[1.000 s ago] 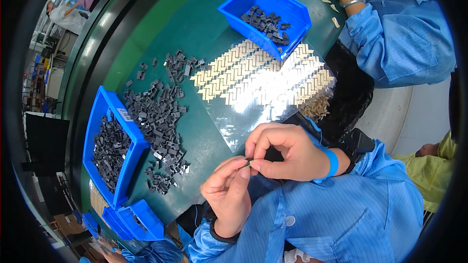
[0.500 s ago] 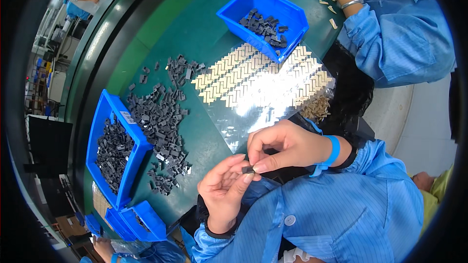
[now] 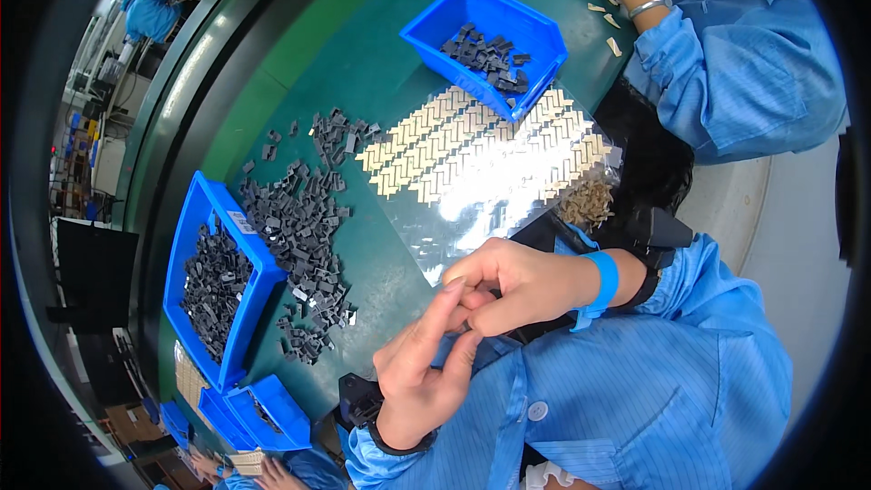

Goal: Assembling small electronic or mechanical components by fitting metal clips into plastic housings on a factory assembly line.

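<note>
My left hand [image 3: 422, 379] and my right hand [image 3: 535, 295] meet in front of my chest, over the table's near edge. The right hand's fingers are curled in a pinch, their tips tucked against the left fingers and thumb. Whatever lies between the fingertips is hidden. Just beyond the hands lies a shiny clear sheet [image 3: 419, 234] carrying zigzag rows of cream-coloured pieces. A loose heap of small dark grey blocks [image 3: 299, 231] spreads over the green table left of the sheet.
A blue bin [image 3: 435, 34] holding dark blocks overlaps the sheet's far edge. Another blue bin [image 3: 257, 286] of blocks stands left. Cream scraps [image 3: 588, 204] lie beside the sheet. A co-worker's arm [image 3: 662, 32] is at the far right; another person's hands [image 3: 277, 475] show lower left.
The dark block seen between my fingertips is now out of sight. My right hand has closed further and turned over it; my left fingers have straightened and come up against the right hand.
</note>
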{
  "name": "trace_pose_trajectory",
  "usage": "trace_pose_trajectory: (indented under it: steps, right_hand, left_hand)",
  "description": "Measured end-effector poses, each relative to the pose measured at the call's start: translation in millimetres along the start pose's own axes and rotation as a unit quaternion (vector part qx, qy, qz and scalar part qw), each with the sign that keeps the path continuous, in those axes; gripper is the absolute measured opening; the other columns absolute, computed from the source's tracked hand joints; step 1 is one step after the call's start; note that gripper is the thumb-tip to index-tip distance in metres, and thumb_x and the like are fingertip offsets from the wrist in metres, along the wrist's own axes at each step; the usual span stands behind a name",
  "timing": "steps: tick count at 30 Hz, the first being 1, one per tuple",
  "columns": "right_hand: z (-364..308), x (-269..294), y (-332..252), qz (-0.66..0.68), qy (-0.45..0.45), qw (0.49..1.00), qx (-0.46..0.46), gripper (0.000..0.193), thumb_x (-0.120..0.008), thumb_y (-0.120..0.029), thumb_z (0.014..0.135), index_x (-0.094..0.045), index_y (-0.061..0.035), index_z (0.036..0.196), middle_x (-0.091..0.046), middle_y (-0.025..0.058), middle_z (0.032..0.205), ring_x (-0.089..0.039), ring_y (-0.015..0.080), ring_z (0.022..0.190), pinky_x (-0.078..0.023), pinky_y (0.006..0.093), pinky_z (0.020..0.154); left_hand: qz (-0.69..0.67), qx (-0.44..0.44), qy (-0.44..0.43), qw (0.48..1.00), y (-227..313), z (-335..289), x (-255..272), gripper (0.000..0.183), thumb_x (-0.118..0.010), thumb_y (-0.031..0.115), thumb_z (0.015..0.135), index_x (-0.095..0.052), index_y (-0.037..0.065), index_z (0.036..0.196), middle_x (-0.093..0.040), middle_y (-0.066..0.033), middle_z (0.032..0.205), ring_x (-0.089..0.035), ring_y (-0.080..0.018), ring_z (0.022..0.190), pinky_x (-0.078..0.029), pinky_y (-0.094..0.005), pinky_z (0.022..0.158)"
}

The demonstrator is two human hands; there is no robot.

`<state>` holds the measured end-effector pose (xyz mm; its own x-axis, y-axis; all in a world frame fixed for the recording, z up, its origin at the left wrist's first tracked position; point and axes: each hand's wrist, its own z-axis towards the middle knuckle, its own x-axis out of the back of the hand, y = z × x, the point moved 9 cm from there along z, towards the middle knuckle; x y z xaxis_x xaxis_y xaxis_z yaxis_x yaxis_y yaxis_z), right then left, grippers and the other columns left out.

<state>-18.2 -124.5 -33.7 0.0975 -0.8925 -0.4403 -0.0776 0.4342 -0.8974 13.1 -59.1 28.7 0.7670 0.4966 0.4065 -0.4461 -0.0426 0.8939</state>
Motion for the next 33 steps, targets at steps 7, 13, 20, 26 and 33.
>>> trace_pose_trajectory:
  steps: [7,13,20,26,33]
  right_hand:
    - [-4,-3,-15,0.124,0.006,0.992,0.019,0.025,-0.057,-0.025,0.088,-0.047,-0.0046,0.078,-0.054,0.0021,0.07,-0.042,0.0042,0.054,-0.033,0.0201,0.047]
    - [-15,10,-35,-0.188,0.095,0.957,0.202,0.026,-0.058,-0.027,0.087,-0.047,-0.005,0.08,-0.05,0.0032,0.065,-0.043,0.0094,0.052,-0.033,0.0239,0.047]
    - [-30,-6,-53,-0.402,0.041,0.825,0.395,0.034,-0.07,-0.02,0.077,-0.042,-0.0076,0.062,-0.042,0.0029,0.057,-0.044,0.0211,0.05,-0.041,0.0314,0.053]
    - [-44,-23,-54,-0.537,-0.013,0.734,0.416,0.043,-0.07,-0.035,0.074,-0.04,-0.0093,0.058,-0.039,0.0016,0.058,-0.042,0.0166,0.048,-0.041,0.029,0.056]
    - [-74,41,-88,-0.58,0.174,0.697,0.384,0.032,-0.075,-0.02,0.067,-0.046,-0.0066,0.061,-0.045,0.0043,0.061,-0.046,0.0201,0.054,-0.041,0.0314,0.055]
  left_hand:
    - [-0.327,0.115,0.064,0.936,-35,-10,-3,0.033,-0.061,-0.009,0.076,-0.058,-0.003,0.109,-0.063,-0.0172,0.095,-0.064,-0.0222,0.079,-0.052,-0.032,0.074]
    - [-0.634,0.225,0.06,0.738,-55,-19,-37,0.022,-0.055,0.001,0.085,-0.06,0.001,0.106,-0.063,-0.0161,0.095,-0.061,-0.0214,0.081,-0.049,-0.032,0.077]
    - [-0.635,0.259,0.03,0.727,-62,-30,-50,0.018,-0.055,0.001,0.084,-0.063,0.0,0.101,-0.059,-0.015,0.096,-0.057,-0.0219,0.084,-0.046,-0.0333,0.077]
    - [-0.466,0.272,-0.038,0.841,-59,-37,-39,0.013,-0.057,-0.004,0.081,-0.064,-0.007,0.092,-0.06,-0.0171,0.092,-0.059,-0.0216,0.08,-0.049,-0.0287,0.071]
    - [-0.08,-0.051,0.317,0.944,-1,-34,179,0.02,-0.05,0.012,0.091,-0.056,-0.003,0.101,-0.058,-0.0089,0.087,-0.053,-0.0118,0.075,-0.044,-0.0222,0.067]
